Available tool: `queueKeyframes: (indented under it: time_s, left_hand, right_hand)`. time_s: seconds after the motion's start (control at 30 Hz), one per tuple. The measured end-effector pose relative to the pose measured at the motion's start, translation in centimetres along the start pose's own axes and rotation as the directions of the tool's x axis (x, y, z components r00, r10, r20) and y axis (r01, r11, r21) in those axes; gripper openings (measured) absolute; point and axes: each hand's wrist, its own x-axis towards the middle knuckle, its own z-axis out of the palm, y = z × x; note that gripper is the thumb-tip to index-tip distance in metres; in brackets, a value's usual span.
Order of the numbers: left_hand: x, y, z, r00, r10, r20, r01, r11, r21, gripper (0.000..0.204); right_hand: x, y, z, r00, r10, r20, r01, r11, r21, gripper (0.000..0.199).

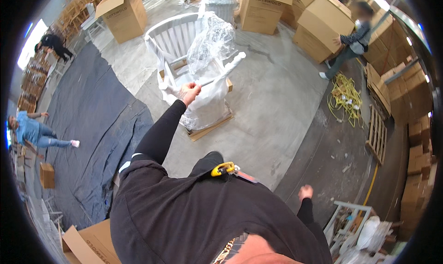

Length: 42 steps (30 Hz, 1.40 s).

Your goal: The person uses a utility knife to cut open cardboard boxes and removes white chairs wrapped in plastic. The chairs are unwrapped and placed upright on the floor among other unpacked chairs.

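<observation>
In front of me stands a white slatted armchair point(172, 39), partly covered with clear plastic wrap point(211, 40) that bunches up over its back and one side. My left hand point(190, 94) reaches out over the chair's near side, its fingers curled together. Whether a bit of the wrap is pinched in them is too small to tell. Cardboard point(211, 129) shows under the wrapped chair, close to the floor. Away from the chair, my right hand point(305, 192) hangs low at my right side, loosely closed, with nothing visible in it.
Large cardboard boxes point(123, 16) stand behind the chair. A person point(357, 35) touches a box at far right; another point(34, 130) walks at left on a dark sheet point(78, 125). Yellow strapping point(346, 98) lies tangled near a wooden pallet point(377, 135). A white frame point(347, 225) stands behind my right hand.
</observation>
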Motion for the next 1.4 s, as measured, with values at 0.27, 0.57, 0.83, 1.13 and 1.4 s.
queueKeyframes:
  time_s: [0.27, 0.57, 0.83, 1.13, 1.4]
  left_hand:
    - [18.7, 0.8, 7.0, 0.973, -0.036, -0.228, 0.125, 0.912, 0.39, 0.128]
    - [40.6, 2.3, 13.8, 0.847, -0.226, -0.482, 0.514, 0.581, 0.631, 0.146]
    - [46.2, 3.0, 12.6, 0.581, -0.228, -0.781, 0.577, 0.792, 0.198, 0.052]
    - [48.1, 21.4, 37.1, 0.851, 0.518, 0.086, -0.511, 0.781, 0.359, 0.031]
    - [42.8, 24.4, 31.7, 0.819, 0.531, -0.215, -0.138, 0.547, 0.826, 0.06]
  right_hand:
    - [20.2, -30.7, 14.8, 0.77, -0.54, 0.34, 0.534, 0.837, 0.119, 0.046]
    - [29.5, -30.3, 13.2, 0.756, 0.149, 0.637, 0.253, 0.832, -0.494, 0.062]
    - [44.0, -41.5, 16.8, 0.724, 0.319, 0.611, 0.259, 0.696, -0.67, 0.09]
    - [48.9, -76.1, 45.6, -0.384, -0.605, 0.698, 0.671, 0.337, 0.661, 0.087]
    - [50.5, -87.3, 52.4, 0.086, -0.611, 0.787, -0.14, 0.775, 0.617, 0.047]
